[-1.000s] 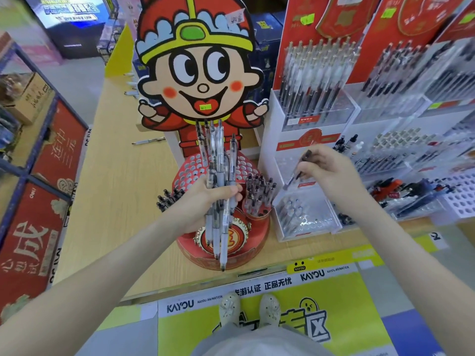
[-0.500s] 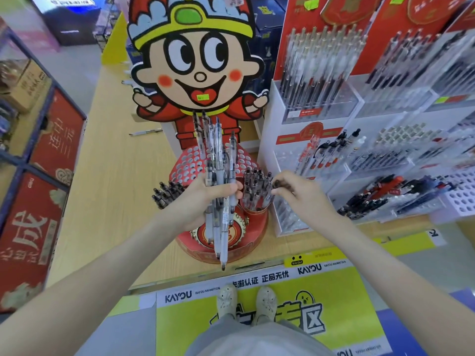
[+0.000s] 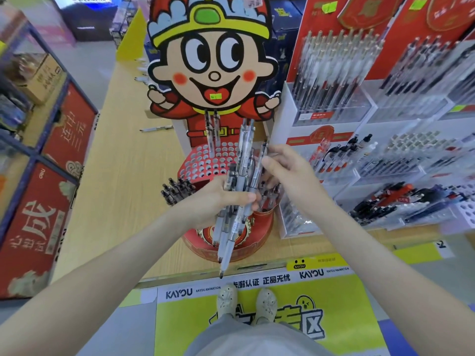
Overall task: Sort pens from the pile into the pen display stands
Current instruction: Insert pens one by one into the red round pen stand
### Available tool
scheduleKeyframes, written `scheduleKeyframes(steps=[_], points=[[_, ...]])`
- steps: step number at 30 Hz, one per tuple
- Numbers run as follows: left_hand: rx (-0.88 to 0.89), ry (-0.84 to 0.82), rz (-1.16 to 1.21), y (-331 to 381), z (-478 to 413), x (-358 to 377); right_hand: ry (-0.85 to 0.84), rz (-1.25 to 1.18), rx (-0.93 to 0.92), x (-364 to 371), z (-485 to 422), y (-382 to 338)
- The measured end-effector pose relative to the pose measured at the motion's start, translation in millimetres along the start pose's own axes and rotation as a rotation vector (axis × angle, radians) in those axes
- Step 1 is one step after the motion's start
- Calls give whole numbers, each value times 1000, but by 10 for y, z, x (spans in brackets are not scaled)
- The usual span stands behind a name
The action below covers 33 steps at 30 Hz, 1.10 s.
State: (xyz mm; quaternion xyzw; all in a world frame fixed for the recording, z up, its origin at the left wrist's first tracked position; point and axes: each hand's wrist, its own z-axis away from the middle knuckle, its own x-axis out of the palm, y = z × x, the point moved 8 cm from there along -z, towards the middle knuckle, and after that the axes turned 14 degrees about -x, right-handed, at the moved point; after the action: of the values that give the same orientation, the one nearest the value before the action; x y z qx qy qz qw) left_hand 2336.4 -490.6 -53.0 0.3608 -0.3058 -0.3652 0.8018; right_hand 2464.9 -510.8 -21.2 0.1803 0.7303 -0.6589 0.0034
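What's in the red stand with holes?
Two pens poke from back holes of the red stand; many holes look empty. The left hand and its pen bundle hide the front.

Single head-worn wide-angle view, looking forward and steeply down, close over hands (image 3: 257, 191), surface (image 3: 123, 176), own shoes (image 3: 246, 301).

Wood counter (image 3: 123, 176), cardboard box (image 3: 38, 80) on L shelf (image 3: 33, 156), yellow floor sticker (image 3: 359, 304) below
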Motion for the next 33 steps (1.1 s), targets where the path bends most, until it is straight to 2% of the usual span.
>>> scheduleKeyframes(steps=[4,7,10,15,19,23,26,30,33], points=[[24,61,-7,83,-2,-25,25,-206,66,8,-90,-14],[27,132,10,117,15,-133,192,-310,6,-262,-121,-22],[4,192,2,81,15,-238,328,-238,-109,-602,-95,-98],[-20,261,-3,-3,-21,-355,84,208,-156,-450,150,-21],[6,253,-46,21,-26,-280,-68,430,-165,-230,270,125],[50,250,-50,71,-5,-221,-146,530,-193,-154,295,245],[58,259,-35,60,-8,-218,-150,514,-208,-169,270,298],[61,272,5,35,-24,-222,-94,552,-364,-228,222,298],[58,292,11,23,-34,-231,-132,570,-454,-185,181,300]])
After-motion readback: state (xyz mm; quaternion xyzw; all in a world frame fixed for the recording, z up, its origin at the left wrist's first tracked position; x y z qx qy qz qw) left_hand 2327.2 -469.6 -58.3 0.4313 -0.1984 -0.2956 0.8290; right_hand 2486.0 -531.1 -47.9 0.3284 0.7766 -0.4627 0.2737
